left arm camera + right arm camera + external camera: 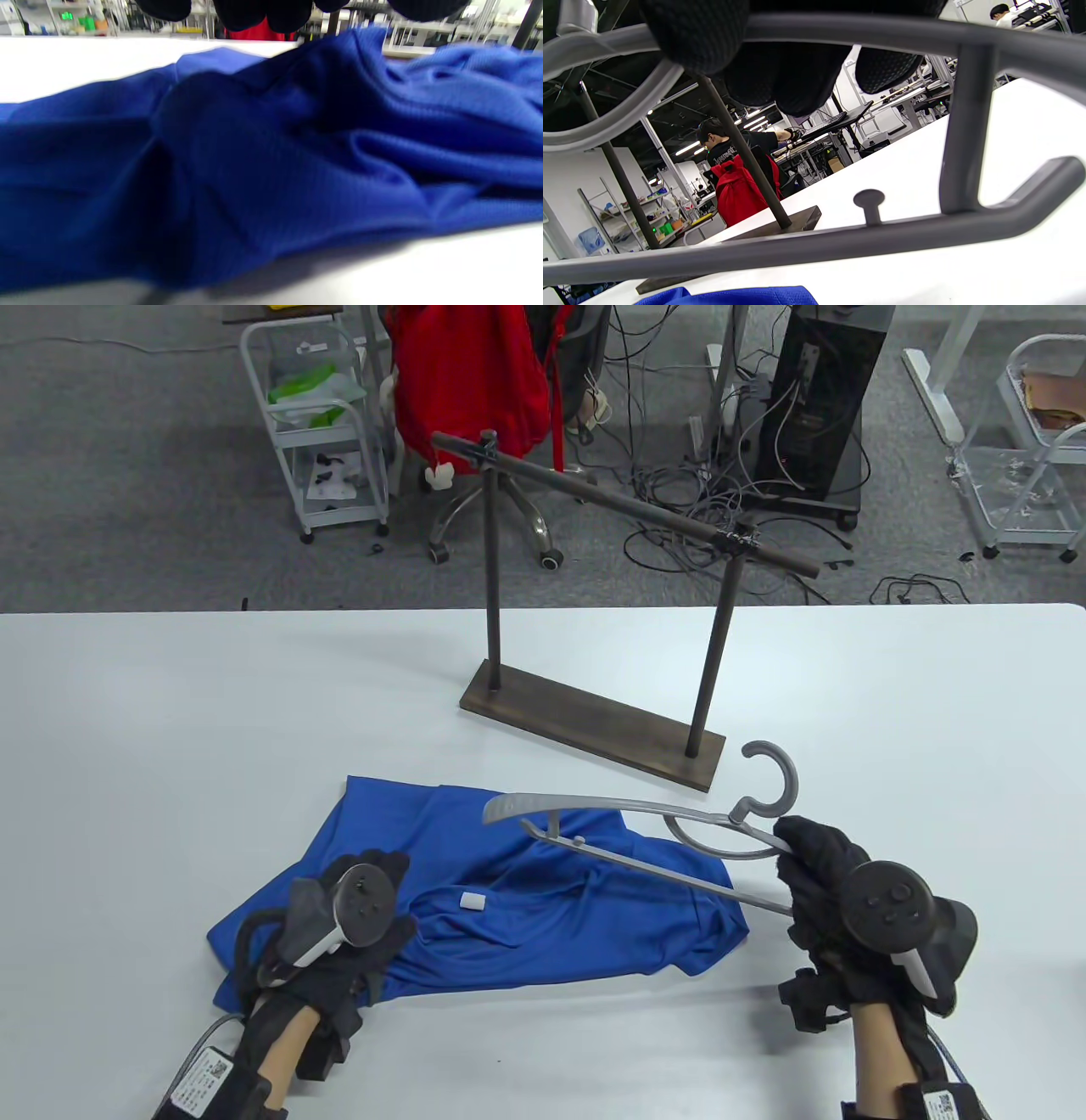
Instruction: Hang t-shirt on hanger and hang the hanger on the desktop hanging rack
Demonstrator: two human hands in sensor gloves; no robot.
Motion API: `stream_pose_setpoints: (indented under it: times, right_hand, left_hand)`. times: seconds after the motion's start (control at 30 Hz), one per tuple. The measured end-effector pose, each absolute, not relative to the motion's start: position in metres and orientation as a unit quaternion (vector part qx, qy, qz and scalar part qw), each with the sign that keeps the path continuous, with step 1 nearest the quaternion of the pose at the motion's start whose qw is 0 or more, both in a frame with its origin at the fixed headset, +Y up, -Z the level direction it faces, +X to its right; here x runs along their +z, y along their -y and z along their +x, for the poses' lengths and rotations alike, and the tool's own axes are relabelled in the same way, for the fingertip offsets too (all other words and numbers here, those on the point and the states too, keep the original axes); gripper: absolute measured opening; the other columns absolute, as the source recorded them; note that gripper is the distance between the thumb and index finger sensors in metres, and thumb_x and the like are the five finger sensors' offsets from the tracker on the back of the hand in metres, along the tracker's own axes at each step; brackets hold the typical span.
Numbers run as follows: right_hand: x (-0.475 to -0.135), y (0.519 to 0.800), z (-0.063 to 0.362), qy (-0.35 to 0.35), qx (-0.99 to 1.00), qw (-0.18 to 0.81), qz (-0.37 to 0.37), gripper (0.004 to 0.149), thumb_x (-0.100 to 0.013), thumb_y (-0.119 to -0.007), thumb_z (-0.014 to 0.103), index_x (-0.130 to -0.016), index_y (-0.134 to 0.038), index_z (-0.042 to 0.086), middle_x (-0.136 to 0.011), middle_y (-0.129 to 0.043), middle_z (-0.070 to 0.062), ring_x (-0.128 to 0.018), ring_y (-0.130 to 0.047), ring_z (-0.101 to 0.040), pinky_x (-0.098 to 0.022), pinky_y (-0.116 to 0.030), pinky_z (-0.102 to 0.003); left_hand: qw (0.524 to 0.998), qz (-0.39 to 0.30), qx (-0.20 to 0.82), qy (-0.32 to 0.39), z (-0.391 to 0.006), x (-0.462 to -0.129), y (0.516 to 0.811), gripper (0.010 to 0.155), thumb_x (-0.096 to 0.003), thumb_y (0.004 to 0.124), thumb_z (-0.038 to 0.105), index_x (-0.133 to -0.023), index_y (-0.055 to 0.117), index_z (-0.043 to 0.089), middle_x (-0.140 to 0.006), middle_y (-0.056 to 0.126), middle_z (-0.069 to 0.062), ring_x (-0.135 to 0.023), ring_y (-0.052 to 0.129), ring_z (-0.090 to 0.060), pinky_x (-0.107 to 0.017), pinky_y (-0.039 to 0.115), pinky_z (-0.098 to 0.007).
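White table, two things on it

The table (170, 712) carried a crumpled blue t-shirt (526, 916) near its front edge and, just behind it, the flat dark base of a hanging rack (594, 725) standing upright.

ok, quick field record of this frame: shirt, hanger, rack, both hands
t-shirt: blue t-shirt, crumpled flat on the table, not on hanger
hanger: grey hanger, held above the shirt, hook toward the rack
rack: desktop rack, upright behind the shirt, bar bare
left hand: left hand on the shirt's left part; grip unclear
right hand: right hand grips the hanger's end
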State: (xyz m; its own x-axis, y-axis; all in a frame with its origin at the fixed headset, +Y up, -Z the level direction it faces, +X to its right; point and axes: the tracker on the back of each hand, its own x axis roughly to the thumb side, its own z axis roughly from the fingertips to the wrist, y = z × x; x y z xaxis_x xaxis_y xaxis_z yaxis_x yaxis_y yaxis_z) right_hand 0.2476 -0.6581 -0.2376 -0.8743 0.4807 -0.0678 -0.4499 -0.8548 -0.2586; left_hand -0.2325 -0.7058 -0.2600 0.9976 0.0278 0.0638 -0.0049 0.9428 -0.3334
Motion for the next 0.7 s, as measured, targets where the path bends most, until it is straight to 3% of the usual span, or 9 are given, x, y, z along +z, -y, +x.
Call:
stream_pose_setpoints:
  times: [0.13, 0.27, 0.43, 0.7]
  right_hand:
    - [-0.238, 0.659, 0.242, 0.114, 0.965, 0.231, -0.058, 0.045, -0.048, -0.075, 0.036, -0.092, -0.067, 0.039, -0.093, -0.081, 0.011, -0.088, -0.087, -0.016, -0.075, -0.071, -0.053]
    - [-0.238, 0.659, 0.238, 0.116, 0.966, 0.227, -0.050, 0.045, -0.048, -0.076, 0.036, -0.092, -0.068, 0.039, -0.092, -0.081, 0.010, -0.087, -0.088, -0.016, -0.075, -0.072, -0.053]
    - [-0.236, 0.657, 0.234, 0.121, 0.967, 0.221, -0.042, 0.045, -0.048, -0.076, 0.036, -0.092, -0.068, 0.039, -0.092, -0.081, 0.011, -0.087, -0.088, -0.016, -0.075, -0.072, -0.053]
    - [-0.229, 0.649, 0.222, 0.149, 0.961, 0.231, -0.011, 0.045, -0.047, -0.076, 0.036, -0.092, -0.068, 0.039, -0.092, -0.082, 0.011, -0.086, -0.088, -0.016, -0.075, -0.072, -0.053]
  left_hand:
    - [0.968, -0.251, -0.017, 0.022, -0.233, -0.263, 0.718, 0.076, -0.0454, 0.060, 0.061, -0.114, 0.032, 0.044, -0.128, 0.040, 0.006, -0.120, 0.043, -0.026, -0.086, 0.043, -0.062]
    - [0.965, -0.261, -0.029, 0.016, -0.231, -0.265, 0.725, 0.068, -0.0459, 0.061, 0.059, -0.110, 0.044, 0.044, -0.126, 0.044, 0.007, -0.120, 0.045, -0.025, -0.086, 0.044, -0.061]
    - [0.983, -0.177, -0.027, 0.030, -0.229, -0.264, 0.713, 0.049, -0.0456, 0.062, 0.056, -0.094, 0.069, 0.050, -0.121, 0.059, 0.011, -0.116, 0.059, -0.020, -0.085, 0.050, -0.059]
    - [0.990, -0.110, 0.072, 0.049, -0.239, -0.256, 0.681, 0.049, -0.0445, 0.062, 0.057, -0.092, 0.071, 0.053, -0.119, 0.066, 0.011, -0.113, 0.065, -0.020, -0.084, 0.053, -0.059]
